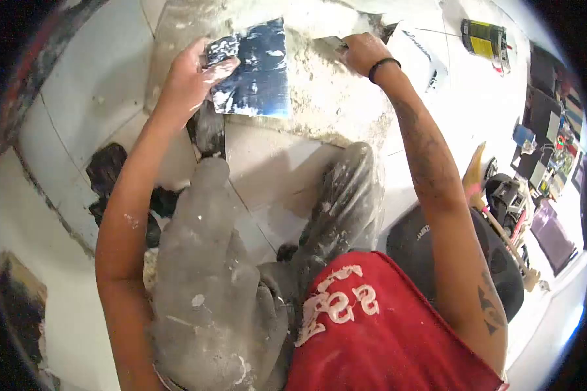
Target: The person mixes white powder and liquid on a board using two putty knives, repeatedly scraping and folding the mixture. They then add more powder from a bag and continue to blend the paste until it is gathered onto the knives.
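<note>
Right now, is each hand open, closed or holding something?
Left hand: closed, holding the blue sheet.
Right hand: closed; what, if anything, it holds is unclear.

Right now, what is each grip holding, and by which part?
Left grip: the dark, white-smeared panel, by its left edge. Right grip: seemingly a thin object, mostly hidden; which part cannot be told.

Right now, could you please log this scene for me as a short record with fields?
Left hand: gripping the left side of the dark blue sheet, thumb on its face
Sheet condition: smeared with white
Right hand: fingers curled; what it may hold is mostly hidden
Work area: mottled pale surface ahead of the knees
Off to the right: yellow-and-black container
</note>
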### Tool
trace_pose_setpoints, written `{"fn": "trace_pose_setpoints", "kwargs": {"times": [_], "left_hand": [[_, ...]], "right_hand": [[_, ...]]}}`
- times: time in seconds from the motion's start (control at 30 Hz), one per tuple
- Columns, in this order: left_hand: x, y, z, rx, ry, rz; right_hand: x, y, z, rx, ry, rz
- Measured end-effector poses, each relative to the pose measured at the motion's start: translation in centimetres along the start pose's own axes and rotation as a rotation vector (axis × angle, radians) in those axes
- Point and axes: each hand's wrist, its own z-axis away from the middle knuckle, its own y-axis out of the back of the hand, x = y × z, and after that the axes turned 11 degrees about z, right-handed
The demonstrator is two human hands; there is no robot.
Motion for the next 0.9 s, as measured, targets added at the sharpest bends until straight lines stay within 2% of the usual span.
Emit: {"fn": "trace_pose_setpoints", "kwargs": {"times": [0.03, 0.1, 0.13, 0.23, 0.27, 0.3, 0.33, 0.37, 0.4, 0.43, 0.47, 0.5, 0.63, 0.67, 0.7, 0.73, 0.77, 0.8, 0.87, 0.9], "left_hand": [[0.6, -0.2, -1.2, -0.031, -0.091, -0.077], [3.4, -3.0, -1.7, 0.007, -0.261, -0.561], [3.8, -4.7, -1.7, 0.012, -0.271, -0.580], [4.1, -9.2, -1.8, 0.047, -0.359, -0.657], [4.2, -10.1, -1.9, -0.042, -0.269, -0.597], [3.3, -11.0, -2.4, -0.062, -0.215, -0.543], [1.0, -11.3, -3.1, -0.046, -0.355, -0.537], [1.9, -12.5, -3.1, -0.082, -0.163, -0.471], [-1.4, -12.0, -4.3, 0.008, -0.346, -0.616], [-2.1, -12.2, -5.0, 0.007, -0.324, -0.655], [-0.9, -13.2, -5.0, 0.014, -0.229, -0.739], [-0.3, -13.9, -4.7, 0.001, -0.283, -0.725], [-1.0, -13.5, -5.7, 0.034, -0.187, -0.746], [-2.9, -11.8, -6.5, -0.046, -0.314, -0.722], [-6.0, -11.1, -7.7, -0.118, -0.301, -0.505], [-7.4, -8.8, -9.1, -0.154, -0.277, -0.324], [-4.1, -10.6, -7.4, -0.039, -0.121, -0.581], [-5.3, -9.4, -7.8, -0.014, -0.372, -0.691], [-3.1, -9.9, -6.7, 0.067, -0.440, -0.665], [0.6, -11.1, -4.7, 0.024, -0.312, -0.639]], "right_hand": [[0.5, 0.5, -0.1, -0.006, -0.011, -0.028], [1.4, 0.5, 0.3, 0.039, -0.046, -0.124], [2.0, 0.4, 0.7, 0.056, -0.064, -0.167], [3.0, -0.4, 1.9, 0.270, 0.159, -0.162], [1.2, 2.9, 3.0, -0.003, -0.088, -0.498], [1.8, -0.5, 2.3, 0.082, -0.066, -0.495], [1.3, -4.0, 1.3, 0.120, 0.043, -0.179], [-0.8, -0.4, 2.9, 0.150, -0.372, -0.611], [-1.3, -0.2, 2.2, 0.139, -0.328, -0.573], [-1.2, 2.4, 3.0, 0.017, -0.271, -0.679], [-2.0, 2.2, 3.3, 0.129, -0.314, -0.685], [-2.6, 2.5, 3.4, 0.118, -0.363, -0.712], [-3.4, 3.6, 4.5, 0.167, -0.315, -0.674], [-3.6, 4.1, 5.0, 0.170, -0.282, -0.657], [-3.3, 4.4, 5.6, 0.276, -0.258, -0.701], [-3.1, 1.7, 3.9, 0.311, -0.246, -0.588], [-2.1, 1.9, 4.0, 0.288, -0.224, -0.462], [-0.9, -4.0, 0.6, 0.390, -0.261, -0.205], [1.9, -0.5, 3.2, 0.366, -0.506, -0.639], [2.2, -0.9, 3.2, 0.423, -0.547, -0.514]]}}
